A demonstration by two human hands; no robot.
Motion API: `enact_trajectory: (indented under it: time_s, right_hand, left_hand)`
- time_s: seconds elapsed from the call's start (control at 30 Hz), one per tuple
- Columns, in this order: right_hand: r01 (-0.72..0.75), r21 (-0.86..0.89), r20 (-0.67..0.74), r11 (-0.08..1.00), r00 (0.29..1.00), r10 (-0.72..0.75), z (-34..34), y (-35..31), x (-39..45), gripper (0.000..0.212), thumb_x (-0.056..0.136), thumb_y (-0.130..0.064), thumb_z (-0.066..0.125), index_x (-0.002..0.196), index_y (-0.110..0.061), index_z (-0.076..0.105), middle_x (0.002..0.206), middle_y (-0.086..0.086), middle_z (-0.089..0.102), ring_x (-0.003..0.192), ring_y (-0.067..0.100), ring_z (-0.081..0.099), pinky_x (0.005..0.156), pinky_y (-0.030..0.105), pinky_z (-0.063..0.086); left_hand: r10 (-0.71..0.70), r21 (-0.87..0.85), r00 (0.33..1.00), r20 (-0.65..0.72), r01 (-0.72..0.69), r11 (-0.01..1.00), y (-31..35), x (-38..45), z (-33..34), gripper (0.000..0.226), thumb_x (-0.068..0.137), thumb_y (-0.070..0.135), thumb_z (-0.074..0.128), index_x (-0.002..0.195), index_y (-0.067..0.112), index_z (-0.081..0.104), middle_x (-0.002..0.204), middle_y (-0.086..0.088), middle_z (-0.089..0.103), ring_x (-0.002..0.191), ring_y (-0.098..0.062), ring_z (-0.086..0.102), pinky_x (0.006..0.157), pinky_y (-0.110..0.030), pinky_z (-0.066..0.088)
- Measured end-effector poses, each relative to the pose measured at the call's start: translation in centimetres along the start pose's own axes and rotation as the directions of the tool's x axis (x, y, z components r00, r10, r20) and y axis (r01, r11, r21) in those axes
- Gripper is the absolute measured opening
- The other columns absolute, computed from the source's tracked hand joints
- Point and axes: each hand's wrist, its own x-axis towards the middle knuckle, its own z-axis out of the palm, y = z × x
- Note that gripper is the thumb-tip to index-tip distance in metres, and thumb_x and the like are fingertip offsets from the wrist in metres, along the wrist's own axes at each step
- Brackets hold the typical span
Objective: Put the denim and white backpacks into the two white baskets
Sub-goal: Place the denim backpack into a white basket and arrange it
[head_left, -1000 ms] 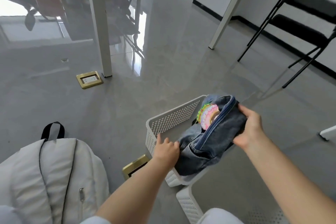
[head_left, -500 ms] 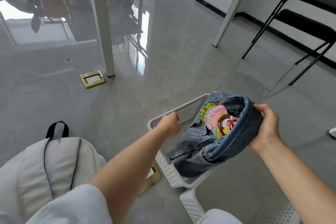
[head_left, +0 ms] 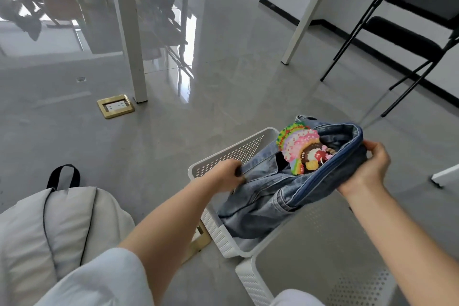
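Observation:
The denim backpack [head_left: 273, 196] with colourful bead charms [head_left: 301, 148] lies partly inside the far white basket [head_left: 223, 154], its lower part down in the basket and its top held above the rim. My left hand [head_left: 224, 176] grips the denim at the basket's left side. My right hand [head_left: 365, 169] holds the backpack's zipped top edge on the right. The white backpack [head_left: 57, 223] with a black loop handle rests on the floor at the lower left. A second white basket [head_left: 250, 278] stands nearer me, mostly hidden behind my right arm.
The grey floor holds a brass floor socket [head_left: 115, 106] beside a white table leg [head_left: 129, 30]. Another brass socket [head_left: 198, 241] sits by the far basket. A black folding chair [head_left: 402, 35] stands at the right, near another white leg [head_left: 308, 12].
My left hand went from the backpack's lower end up to the basket rim, then onto the denim there. My right hand tipped the top open, showing the charms.

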Motion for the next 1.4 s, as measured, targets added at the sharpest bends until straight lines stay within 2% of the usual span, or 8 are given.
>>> enact_trajectory:
  time_s: [0.2, 0.43, 0.5, 0.6, 0.73, 1.03, 1.27, 1.4]
  right_hand:
    - [0.075, 0.204, -0.093, 0.976, 0.994, -0.058, 1.3, 0.9, 0.7, 0.078, 0.046, -0.034, 0.055, 0.121, -0.014, 0.068, 0.125, 0.015, 0.066, 0.107, 0.037, 0.066, 0.100, 0.048, 0.045]
    - [0.139, 0.254, -0.117, 0.957, 0.987, -0.112, 3.4, 2.4, 1.3, 0.044, 0.052, -0.031, 0.049, 0.088, -0.013, 0.068, 0.093, 0.012, 0.074, 0.089, 0.033, 0.072, 0.083, 0.035, 0.056]
    - [0.128, 0.235, -0.113, 0.964, 0.988, -0.104, 3.3, 2.9, 1.2, 0.048, 0.052, -0.031, 0.049, 0.093, -0.014, 0.068, 0.101, 0.015, 0.073, 0.094, 0.034, 0.070, 0.084, 0.036, 0.055]
    - [0.110, 0.221, -0.140, 0.969, 0.987, -0.080, 2.8, 3.1, 1.4, 0.055, 0.051, -0.032, 0.051, 0.101, -0.015, 0.067, 0.123, 0.018, 0.066, 0.109, 0.038, 0.065, 0.099, 0.046, 0.047]
    - [0.108, 0.204, -0.149, 0.973, 0.986, -0.078, 2.1, 2.4, 2.1, 0.050, 0.049, -0.031, 0.051, 0.093, -0.015, 0.066, 0.096, 0.012, 0.068, 0.103, 0.035, 0.066, 0.091, 0.039, 0.051]
    - [-0.006, -0.183, -0.015, 0.983, 1.000, 0.003, 0.2, 2.0, 1.8, 0.022, 0.045, -0.036, 0.049, 0.050, -0.017, 0.060, 0.053, 0.003, 0.064, 0.062, 0.023, 0.061, 0.066, 0.024, 0.051]
    - [-0.021, -0.382, -0.031, 0.924, 0.999, 0.010, 2.4, 3.9, 3.1, 0.020, 0.073, -0.032, 0.048, 0.071, -0.017, 0.060, 0.066, 0.007, 0.065, 0.065, 0.025, 0.063, 0.064, 0.027, 0.051]
    - [-0.074, -0.225, -0.152, 0.972, 0.988, 0.040, 1.5, 4.7, 3.7, 0.024, 0.082, -0.033, 0.045, 0.066, -0.020, 0.058, 0.060, 0.003, 0.065, 0.061, 0.023, 0.063, 0.065, 0.026, 0.049]
  left_hand:
    - [-0.046, -0.069, 0.998, 0.039, 0.048, 0.996, -3.1, -3.8, -0.4, 0.025, 0.074, 0.014, 0.061, 0.095, 0.010, 0.049, 0.095, -0.009, 0.059, 0.089, -0.028, 0.056, 0.076, -0.039, 0.046]
    - [-0.070, -0.383, 0.993, 0.096, 0.102, 0.918, -1.9, -5.1, -1.6, 0.035, 0.079, 0.004, 0.067, 0.097, 0.011, 0.038, 0.091, -0.006, 0.051, 0.074, -0.016, 0.053, 0.070, -0.034, 0.055]
    - [-0.142, -0.643, 0.988, 0.061, 0.148, 0.751, -0.8, -4.8, -1.8, 0.027, 0.085, -0.006, 0.061, 0.094, 0.009, 0.040, 0.082, -0.006, 0.048, 0.059, -0.013, 0.053, 0.069, -0.036, 0.055]
    - [-0.220, -0.968, 0.963, 0.154, 0.192, 0.162, 0.6, -4.4, -2.3, 0.013, 0.094, -0.005, 0.048, 0.099, 0.007, 0.046, 0.070, -0.008, 0.044, 0.043, -0.012, 0.042, 0.061, -0.040, 0.048]
    - [-0.212, -0.905, 0.948, 0.237, 0.136, -0.402, 1.4, -4.1, -2.8, 0.013, 0.099, 0.012, 0.047, 0.087, 0.008, 0.046, 0.057, -0.005, 0.048, 0.039, -0.014, 0.045, 0.053, -0.030, 0.052]
    - [-0.208, -0.969, 0.960, 0.188, 0.148, -0.196, 3.6, -3.1, -4.7, 0.045, 0.103, 0.043, 0.031, 0.106, 0.008, 0.060, 0.109, -0.016, 0.072, 0.040, -0.016, 0.046, 0.055, -0.026, 0.040]
    - [0.170, -0.827, 0.977, 0.126, 0.009, 0.562, 5.0, -6.7, -1.8, 0.039, 0.103, 0.042, 0.028, 0.105, 0.020, 0.061, 0.076, 0.001, 0.055, 0.061, -0.012, 0.046, 0.058, -0.020, 0.042]
    - [0.218, -0.343, 0.956, 0.194, -0.142, 0.928, 4.1, -7.4, 2.1, 0.015, 0.096, 0.021, 0.051, 0.102, 0.011, 0.061, 0.096, -0.007, 0.065, 0.089, -0.022, 0.061, 0.088, -0.035, 0.050]
